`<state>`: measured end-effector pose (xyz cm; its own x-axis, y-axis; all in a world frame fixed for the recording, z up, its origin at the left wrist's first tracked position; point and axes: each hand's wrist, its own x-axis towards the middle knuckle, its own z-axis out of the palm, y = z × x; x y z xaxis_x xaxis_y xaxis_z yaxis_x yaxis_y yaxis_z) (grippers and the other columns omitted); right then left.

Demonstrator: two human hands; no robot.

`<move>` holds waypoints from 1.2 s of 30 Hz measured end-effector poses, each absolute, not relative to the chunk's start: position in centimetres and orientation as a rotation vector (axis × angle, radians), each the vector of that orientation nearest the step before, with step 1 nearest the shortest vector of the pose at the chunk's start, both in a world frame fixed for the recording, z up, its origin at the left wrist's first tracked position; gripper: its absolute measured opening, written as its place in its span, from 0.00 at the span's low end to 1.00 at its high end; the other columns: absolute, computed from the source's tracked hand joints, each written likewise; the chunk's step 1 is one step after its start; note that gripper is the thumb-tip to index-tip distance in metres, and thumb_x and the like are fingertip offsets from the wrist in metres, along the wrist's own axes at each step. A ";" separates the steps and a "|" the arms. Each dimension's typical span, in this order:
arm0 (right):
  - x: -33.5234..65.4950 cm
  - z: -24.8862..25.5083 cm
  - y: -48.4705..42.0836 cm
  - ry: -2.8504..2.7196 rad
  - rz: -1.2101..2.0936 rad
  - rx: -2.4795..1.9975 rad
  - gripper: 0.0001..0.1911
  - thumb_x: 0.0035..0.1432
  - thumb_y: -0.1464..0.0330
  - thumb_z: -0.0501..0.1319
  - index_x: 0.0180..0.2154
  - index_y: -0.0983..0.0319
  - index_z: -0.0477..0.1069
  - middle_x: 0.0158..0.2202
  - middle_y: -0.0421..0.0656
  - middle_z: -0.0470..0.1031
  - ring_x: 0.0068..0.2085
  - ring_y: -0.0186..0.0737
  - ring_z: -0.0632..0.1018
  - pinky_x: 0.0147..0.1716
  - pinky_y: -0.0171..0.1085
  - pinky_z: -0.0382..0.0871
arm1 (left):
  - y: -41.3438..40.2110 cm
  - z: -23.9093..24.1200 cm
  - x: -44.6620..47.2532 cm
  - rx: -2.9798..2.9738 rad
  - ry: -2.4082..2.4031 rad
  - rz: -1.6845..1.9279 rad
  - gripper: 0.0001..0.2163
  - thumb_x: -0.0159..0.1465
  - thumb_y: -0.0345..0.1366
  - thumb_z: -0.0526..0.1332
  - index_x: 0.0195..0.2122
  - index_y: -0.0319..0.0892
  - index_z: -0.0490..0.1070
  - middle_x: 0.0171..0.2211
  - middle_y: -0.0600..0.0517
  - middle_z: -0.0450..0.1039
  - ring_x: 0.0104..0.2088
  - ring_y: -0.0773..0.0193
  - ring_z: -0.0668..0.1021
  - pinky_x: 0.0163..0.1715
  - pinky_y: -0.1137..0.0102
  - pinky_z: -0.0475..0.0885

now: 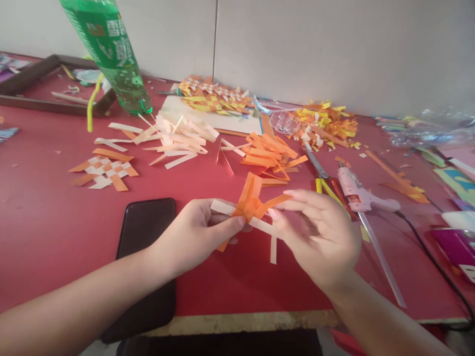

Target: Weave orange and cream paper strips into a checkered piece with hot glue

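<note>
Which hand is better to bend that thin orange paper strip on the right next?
Probably the right hand: its fingertips are at the end of the thin orange paper strip. The left hand seems busier, its thumb pressing the crossed orange and cream paper strips.

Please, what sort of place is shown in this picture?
Most likely a craft work area, though whether in a home or a workshop, I cannot tell. On the red tabletop lie a pile of orange strips, scissors and a pink glue gun.
</note>
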<state>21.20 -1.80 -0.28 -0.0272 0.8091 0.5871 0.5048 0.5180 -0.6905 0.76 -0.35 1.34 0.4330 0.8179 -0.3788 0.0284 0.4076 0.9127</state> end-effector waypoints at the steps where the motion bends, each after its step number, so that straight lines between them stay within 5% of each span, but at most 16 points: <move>1: 21.2 -0.3 -1.8 -1.683 0.355 -1.117 0.26 0.51 0.80 0.68 0.51 0.56 0.70 0.38 0.40 0.79 0.36 0.38 0.81 0.38 0.42 0.82 | -0.3 1.4 0.8 1.031 1.005 0.624 0.12 0.63 0.43 0.64 0.40 0.41 0.79 0.34 0.51 0.80 0.36 0.62 0.79 0.40 0.68 0.77; 15: 21.5 1.2 -1.2 -2.057 0.129 -0.840 0.20 0.49 0.83 0.67 0.43 0.60 0.72 0.34 0.42 0.78 0.38 0.38 0.79 0.38 0.38 0.77 | -0.3 1.6 0.9 0.993 0.984 0.625 0.10 0.63 0.41 0.64 0.39 0.41 0.81 0.28 0.54 0.77 0.26 0.72 0.73 0.33 0.74 0.75; 26: 21.6 1.7 -0.9 -2.179 0.076 -0.777 0.09 0.53 0.81 0.66 0.37 0.65 0.76 0.37 0.48 0.81 0.42 0.43 0.78 0.42 0.44 0.78 | -0.2 1.5 0.9 0.935 0.999 0.673 0.08 0.61 0.40 0.66 0.38 0.43 0.81 0.31 0.53 0.81 0.34 0.68 0.80 0.36 0.77 0.75; 36: 21.7 1.2 -1.2 -2.234 0.034 -0.793 0.12 0.51 0.81 0.67 0.39 0.63 0.77 0.43 0.48 0.81 0.48 0.47 0.77 0.46 0.47 0.77 | -0.2 1.8 0.9 0.907 0.976 0.721 0.06 0.62 0.36 0.66 0.37 0.40 0.81 0.33 0.51 0.82 0.35 0.67 0.80 0.38 0.76 0.75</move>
<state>21.71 -1.18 1.21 -0.5254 0.5516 0.6479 0.5315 0.8073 -0.2563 0.89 -0.23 1.77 0.3938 0.8396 -0.3742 -0.1112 0.4477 0.8873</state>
